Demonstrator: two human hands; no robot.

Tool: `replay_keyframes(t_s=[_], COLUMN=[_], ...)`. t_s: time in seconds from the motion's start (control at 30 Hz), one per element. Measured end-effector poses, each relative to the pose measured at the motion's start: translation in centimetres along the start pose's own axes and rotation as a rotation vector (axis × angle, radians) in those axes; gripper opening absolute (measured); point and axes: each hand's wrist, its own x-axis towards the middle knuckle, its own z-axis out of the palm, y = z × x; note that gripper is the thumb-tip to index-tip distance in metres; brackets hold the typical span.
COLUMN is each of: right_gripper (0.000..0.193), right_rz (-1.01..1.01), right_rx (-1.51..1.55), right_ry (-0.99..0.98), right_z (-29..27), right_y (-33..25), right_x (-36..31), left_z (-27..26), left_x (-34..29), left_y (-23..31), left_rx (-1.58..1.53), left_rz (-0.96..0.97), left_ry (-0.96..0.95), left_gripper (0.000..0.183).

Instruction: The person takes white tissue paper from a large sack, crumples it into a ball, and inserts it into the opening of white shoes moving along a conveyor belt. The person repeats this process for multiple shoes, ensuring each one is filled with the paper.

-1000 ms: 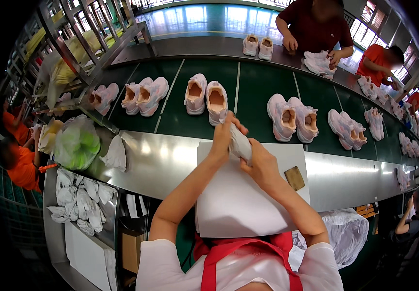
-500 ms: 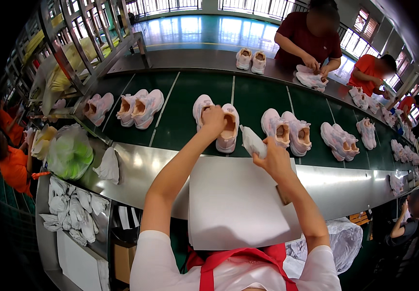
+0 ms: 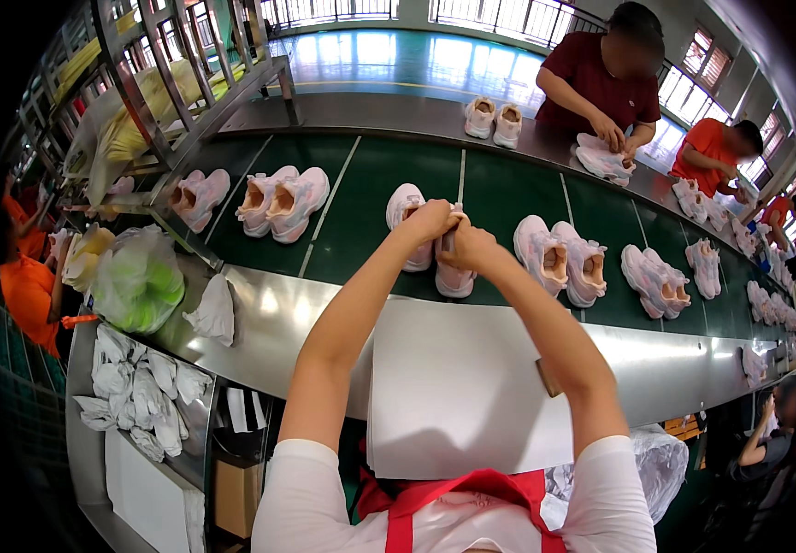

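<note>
A pair of pale pink and white sneakers stands before me on the green conveyor belt. My left hand (image 3: 434, 219) is closed at the tongue and upper of the right-hand sneaker (image 3: 454, 282). Right against it, my right hand (image 3: 470, 247) bends its closed fingers at the same sneaker's opening. Whatever those fingers hold is hidden. The left-hand sneaker (image 3: 405, 199) sits beside it, partly covered by my left hand. A stack of white paper sheets (image 3: 462, 387) lies between my forearms.
More sneaker pairs (image 3: 283, 205) stand along the belt (image 3: 365, 207) on both sides. A metal ledge (image 3: 292, 309) holds a white wrapped bundle (image 3: 212, 311) and a plastic bag (image 3: 140, 281). Similar bundles (image 3: 144, 392) fill a lower-left bin. Across the belt, a person (image 3: 601, 78) handles a shoe.
My right hand has moved left and up to the right-hand sneaker; the white wrapped bundle it held is out of sight. My left hand has shifted from the left-hand sneaker to the right-hand one.
</note>
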Motion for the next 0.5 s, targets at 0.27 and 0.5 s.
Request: replay_keyframes(t_s=[0.27,0.5], right_gripper=[0.027,0.042], right_rz=[-0.29,-0.245], right_rx=[-0.461,0.091], right_ry=[0.316,0.464], right_z=[6.4,3.1], right_y=[4.5,5.5], right_x=[4.4,2.0], left_z=[1.1,1.2], left_x=[-0.1,-2.1], left_y=[0.9,-1.4], left_rx=[-0.041,-0.073], left_rz=[0.022,0.132], left_ry=[0.003,-0.082], left_gripper=[0.034,0.032])
